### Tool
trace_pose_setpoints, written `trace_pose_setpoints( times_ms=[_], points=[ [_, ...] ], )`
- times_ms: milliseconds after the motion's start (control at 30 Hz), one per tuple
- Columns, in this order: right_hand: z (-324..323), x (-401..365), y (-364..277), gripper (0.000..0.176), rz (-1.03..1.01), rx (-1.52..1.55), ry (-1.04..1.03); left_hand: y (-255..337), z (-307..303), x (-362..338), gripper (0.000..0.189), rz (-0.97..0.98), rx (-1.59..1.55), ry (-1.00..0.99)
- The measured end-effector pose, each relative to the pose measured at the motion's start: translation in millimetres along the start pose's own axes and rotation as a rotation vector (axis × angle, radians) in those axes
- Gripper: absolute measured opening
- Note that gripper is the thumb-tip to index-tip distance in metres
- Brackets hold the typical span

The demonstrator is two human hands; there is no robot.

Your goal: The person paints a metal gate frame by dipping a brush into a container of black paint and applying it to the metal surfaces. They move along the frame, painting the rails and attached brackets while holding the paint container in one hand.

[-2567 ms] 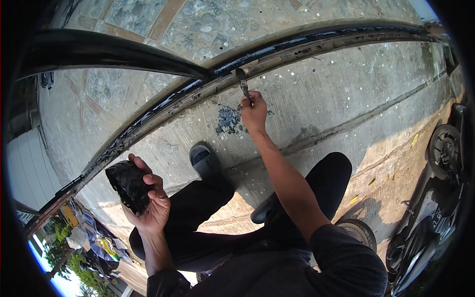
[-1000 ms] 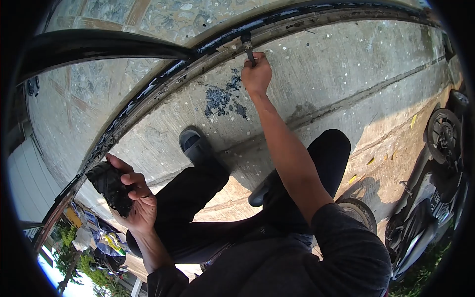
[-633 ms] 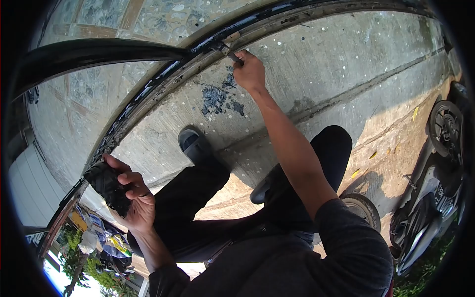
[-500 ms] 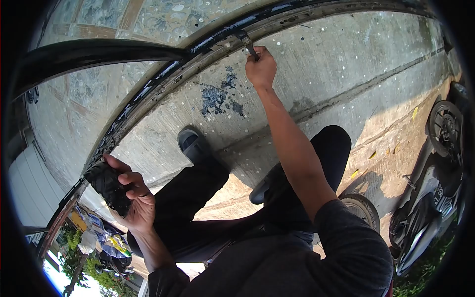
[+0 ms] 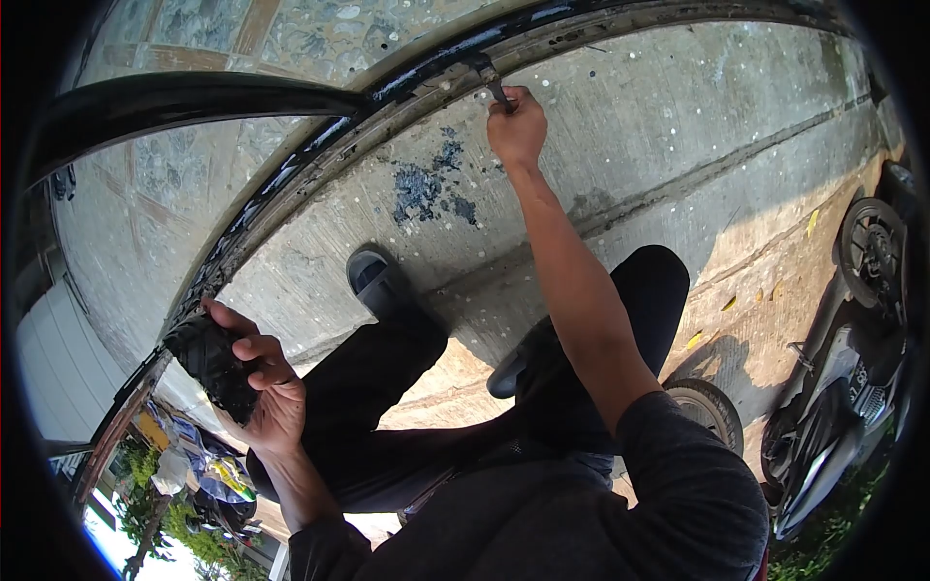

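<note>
My right hand is closed round the dark handle of a paintbrush. Its bristle end touches the lower side of a long metal rail, which is partly coated in glossy black and partly bare and grimy. Down at the left, my left hand grips a small black container, smeared with what looks like black paint, between thumb and fingers. The inside of the container cannot be made out. A black bar joins the rail at the upper left.
Dark paint blotches mark the concrete floor below the rail. My sandalled foot is planted close to them. A motorcycle stands at the right, with a wheel behind my arm. Assorted bags lie at the lower left.
My right hand and the paintbrush have shifted slightly to the right along the rail. My left hand and the container have hardly moved.
</note>
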State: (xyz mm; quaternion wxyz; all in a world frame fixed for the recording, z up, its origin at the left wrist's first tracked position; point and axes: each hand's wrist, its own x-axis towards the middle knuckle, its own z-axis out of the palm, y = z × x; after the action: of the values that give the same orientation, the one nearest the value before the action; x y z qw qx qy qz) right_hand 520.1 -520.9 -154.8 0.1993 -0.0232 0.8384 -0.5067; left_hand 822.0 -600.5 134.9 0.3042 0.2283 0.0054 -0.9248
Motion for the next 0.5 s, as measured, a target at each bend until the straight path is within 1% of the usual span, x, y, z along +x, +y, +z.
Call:
trace_pose_setpoints(
  times_ms=[67,100,200,233,333,367,467,500],
  points=[
    [2,-7,-3,0.024,0.084,0.099,0.128,1,-1,0,0.048,-0.005,-0.001,-0.005],
    [10,-13,0,0.025,0.034,0.076,0.105,1,-1,0,0.048,-0.007,-0.003,-0.005],
    [24,-37,1,0.023,-0.104,-0.060,-0.116,-1,-1,2,0.048,-0.012,-0.009,-0.009],
    [22,-39,0,0.023,-0.100,-0.069,-0.201,-2,-1,2,0.048,-0.016,-0.011,-0.013],
    [-8,-53,-15,0.022,-0.058,0.015,-0.035,-7,3,5,0.048,-0.025,-0.017,-0.033],
    [-14,-51,-15,0.020,-0.094,0.081,0.040,-9,4,5,0.048,-0.022,-0.016,-0.039],
    [-15,-30,-25,0.019,-0.095,0.183,0.119,-10,3,4,0.049,-0.025,-0.010,-0.050],
    [-3,-22,-13,0.017,-0.112,0.166,0.113,-10,2,3,0.049,-0.029,-0.006,-0.053]
  ],
)
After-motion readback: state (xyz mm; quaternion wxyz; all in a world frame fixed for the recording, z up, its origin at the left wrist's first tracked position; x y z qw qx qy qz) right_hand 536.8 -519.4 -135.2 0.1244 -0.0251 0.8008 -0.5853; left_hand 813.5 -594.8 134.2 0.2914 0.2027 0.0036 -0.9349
